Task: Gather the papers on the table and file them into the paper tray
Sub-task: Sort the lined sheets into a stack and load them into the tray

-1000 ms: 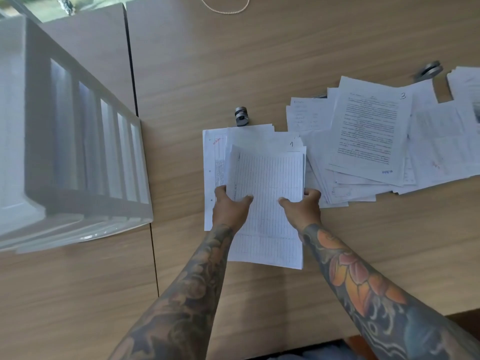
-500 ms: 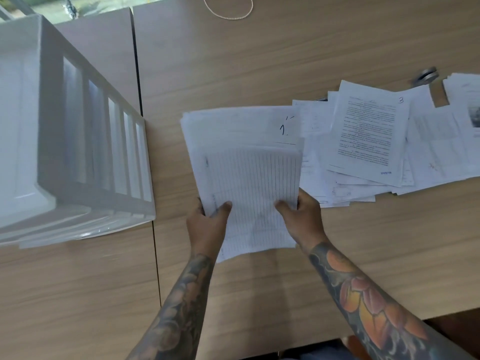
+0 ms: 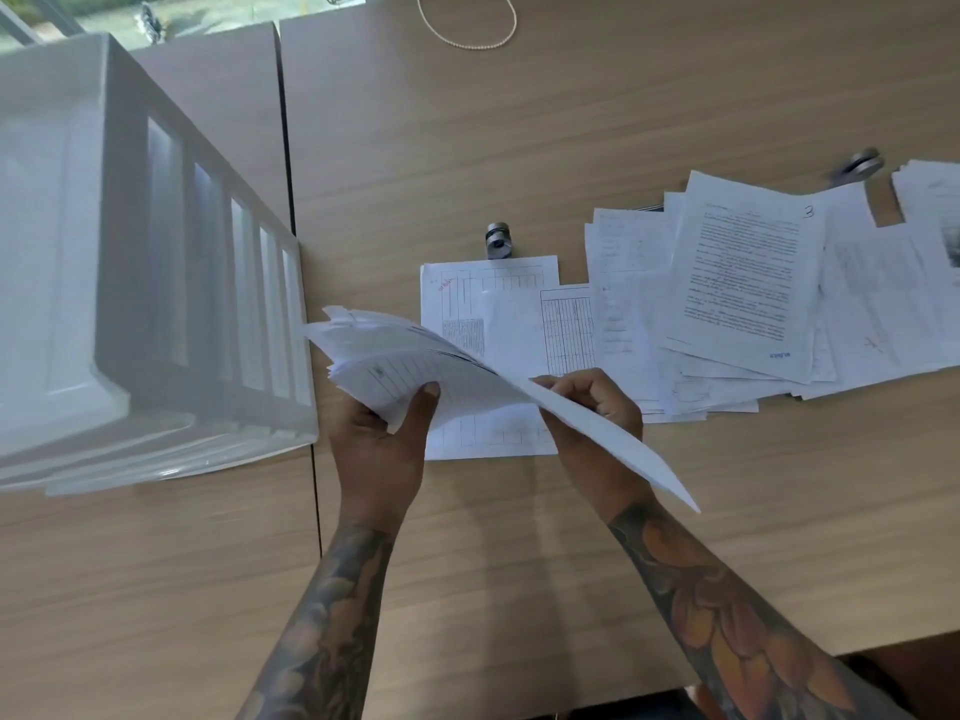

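Both hands grasp a stack of papers (image 3: 415, 363) above the tabletop (image 3: 571, 122): left hand (image 3: 379, 444) at 7 o'clock, right hand (image 3: 597, 413) at 5. The paper tray (image 3: 124, 283) sits at 9 o'clock, loose sheets (image 3: 753, 272) at 3.

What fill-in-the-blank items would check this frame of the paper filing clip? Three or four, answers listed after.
1. The lifted stack of papers is held by ____ hands, the left hand and the right hand.
2. The white paper tray stands to the person's ____.
3. The top sheet of the spread pile bears the handwritten number ____.
4. A small metal cylinder lies on the ____.

Answers: both; left; 3; table
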